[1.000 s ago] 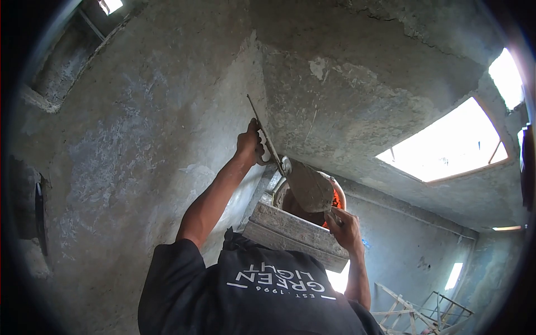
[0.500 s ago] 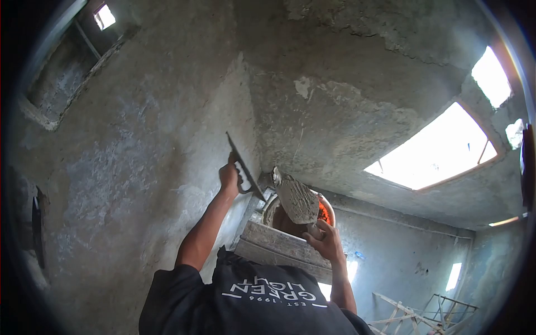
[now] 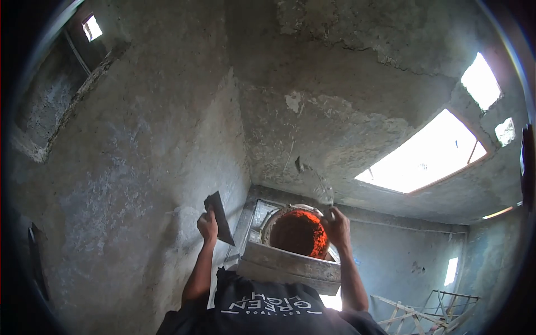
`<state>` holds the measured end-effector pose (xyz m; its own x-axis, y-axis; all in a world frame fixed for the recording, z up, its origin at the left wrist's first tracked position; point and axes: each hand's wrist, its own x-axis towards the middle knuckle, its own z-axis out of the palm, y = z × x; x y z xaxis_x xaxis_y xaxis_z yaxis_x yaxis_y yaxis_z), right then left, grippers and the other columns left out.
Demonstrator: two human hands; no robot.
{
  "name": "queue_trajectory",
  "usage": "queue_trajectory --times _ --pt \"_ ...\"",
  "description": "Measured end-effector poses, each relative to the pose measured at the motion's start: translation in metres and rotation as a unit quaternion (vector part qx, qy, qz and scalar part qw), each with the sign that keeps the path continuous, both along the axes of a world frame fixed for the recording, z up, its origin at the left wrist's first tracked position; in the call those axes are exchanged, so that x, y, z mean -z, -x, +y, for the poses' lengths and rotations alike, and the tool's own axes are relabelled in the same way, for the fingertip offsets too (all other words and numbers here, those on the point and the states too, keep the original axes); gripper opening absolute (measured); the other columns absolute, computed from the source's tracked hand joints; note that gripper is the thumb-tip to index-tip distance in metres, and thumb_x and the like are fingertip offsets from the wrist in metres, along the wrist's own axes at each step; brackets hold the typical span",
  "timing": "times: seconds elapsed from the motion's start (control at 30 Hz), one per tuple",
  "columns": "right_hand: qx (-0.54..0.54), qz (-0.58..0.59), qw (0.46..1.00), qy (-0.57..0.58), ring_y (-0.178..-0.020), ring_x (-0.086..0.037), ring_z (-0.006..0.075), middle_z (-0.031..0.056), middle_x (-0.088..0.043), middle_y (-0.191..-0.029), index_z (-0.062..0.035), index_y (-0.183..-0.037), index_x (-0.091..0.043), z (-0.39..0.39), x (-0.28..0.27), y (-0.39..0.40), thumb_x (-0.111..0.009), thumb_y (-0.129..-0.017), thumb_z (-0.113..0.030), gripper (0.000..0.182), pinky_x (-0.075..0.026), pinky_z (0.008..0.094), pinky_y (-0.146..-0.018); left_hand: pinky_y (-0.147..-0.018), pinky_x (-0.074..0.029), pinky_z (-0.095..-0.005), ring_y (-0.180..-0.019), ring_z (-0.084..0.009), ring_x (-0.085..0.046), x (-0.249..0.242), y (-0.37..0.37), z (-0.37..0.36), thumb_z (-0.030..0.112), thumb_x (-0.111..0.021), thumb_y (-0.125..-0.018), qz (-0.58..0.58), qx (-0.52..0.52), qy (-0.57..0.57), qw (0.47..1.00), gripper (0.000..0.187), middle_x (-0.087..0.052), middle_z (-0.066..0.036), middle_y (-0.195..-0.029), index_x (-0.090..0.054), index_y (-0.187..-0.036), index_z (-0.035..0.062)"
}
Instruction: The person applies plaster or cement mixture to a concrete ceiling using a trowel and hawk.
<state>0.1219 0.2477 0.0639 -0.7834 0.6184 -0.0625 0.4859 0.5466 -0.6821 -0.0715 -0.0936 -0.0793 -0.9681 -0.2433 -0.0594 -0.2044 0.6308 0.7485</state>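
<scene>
My left hand [image 3: 207,226] is closed round the handle of a flat plastering trowel [image 3: 221,219], its blade tilted near the left wall. On the right, my right hand [image 3: 336,226] grips a pointed trowel [image 3: 317,184], whose blade is blurred against the wall behind it. Between and just below the hands is an orange bucket [image 3: 321,237] with grey mortar on its rim and a dark interior. The bucket stands behind a wooden plank [image 3: 290,263].
Rough grey plastered walls [image 3: 139,167] meet in a corner ahead. A bright window opening [image 3: 427,153] is at the right, with smaller openings above it. A metal and wooden frame [image 3: 421,312] stands at the lower right.
The flat trowel has moved down and left with my left hand. My right hand has risen slightly with the pointed trowel, which no longer covers the bucket. The view has shifted a little.
</scene>
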Motion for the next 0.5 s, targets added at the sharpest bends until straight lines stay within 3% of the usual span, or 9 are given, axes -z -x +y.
queue_trajectory --times 0.03,0.13,0.23,0.33,0.4,0.5 --pt "0.010 -0.004 0.999 0.045 -0.086 -0.064 0.0371 0.0221 -0.064 -0.089 -0.0038 -0.103 -0.058 0.008 -0.008 0.016 -0.067 -0.072 -0.021 0.036 -0.049 0.0415 -0.072 -0.063 -0.044 -0.0461 -0.069 -0.0419 -0.061 0.003 -0.003 -0.003 0.053 -0.054 -0.084 -0.002 -0.012 -0.019 1.000 0.061 -0.061 -0.026 -0.069 -0.060 -0.067 -0.0060" --pt "-0.038 0.023 0.997 -0.062 -0.078 -0.064 0.0366 0.0231 -0.063 -0.082 -0.0035 -0.106 -0.055 0.044 -0.011 0.072 -0.074 -0.070 -0.024 0.045 -0.049 0.0411 -0.066 -0.063 -0.044 -0.0468 -0.070 -0.0428 -0.060 0.016 -0.007 -0.012 0.051 -0.054 -0.084 -0.016 -0.033 -0.022 0.999 0.060 -0.061 -0.027 -0.069 -0.060 -0.068 -0.0062" --pt "-0.071 0.074 0.991 -0.089 -0.061 -0.062 0.0317 0.0174 -0.058 -0.067 -0.0059 -0.105 -0.053 0.085 -0.032 0.144 -0.070 -0.076 -0.024 0.038 -0.045 0.0396 -0.054 -0.062 -0.044 -0.0470 -0.070 -0.0436 -0.060 0.035 -0.007 -0.020 0.050 -0.053 -0.085 -0.015 -0.026 -0.010 0.999 0.059 -0.060 -0.027 -0.069 -0.061 -0.068 -0.0064" --pt "-0.085 0.097 0.978 -0.166 -0.066 -0.062 0.0374 0.0188 -0.061 -0.069 -0.0084 -0.106 -0.055 0.123 -0.061 0.217 -0.067 -0.078 -0.027 0.036 -0.047 0.0425 -0.056 -0.060 -0.044 -0.0477 -0.066 -0.0441 -0.059 0.036 -0.008 -0.017 0.049 -0.054 -0.085 -0.010 -0.038 0.001 0.999 0.058 -0.060 -0.027 -0.067 -0.062 -0.071 -0.0068" --pt "-0.138 0.198 0.932 -0.272 -0.072 -0.062 0.0390 0.0205 -0.062 -0.073 -0.0082 -0.103 -0.057 0.149 -0.074 0.269 -0.066 -0.078 -0.029 0.033 -0.048 0.0447 -0.060 -0.060 -0.043 -0.0484 -0.066 -0.0443 -0.059 0.054 -0.007 -0.018 0.049 -0.054 -0.085 -0.019 -0.030 0.000 0.999 0.059 -0.060 -0.027 -0.067 -0.062 -0.071 -0.0073" --pt "-0.107 0.126 0.950 -0.266 -0.076 -0.061 0.0402 0.0213 -0.062 -0.078 -0.0071 -0.099 -0.059 0.158 -0.105 0.319 -0.065 -0.078 -0.030 0.032 -0.048 0.0454 -0.062 -0.061 -0.044 -0.0485 -0.067 -0.0436 -0.060 0.070 -0.006 -0.014 0.047 -0.056 -0.084 -0.014 -0.017 0.010 1.000 0.056 -0.060 -0.027 -0.068 -0.061 -0.070 -0.0072"
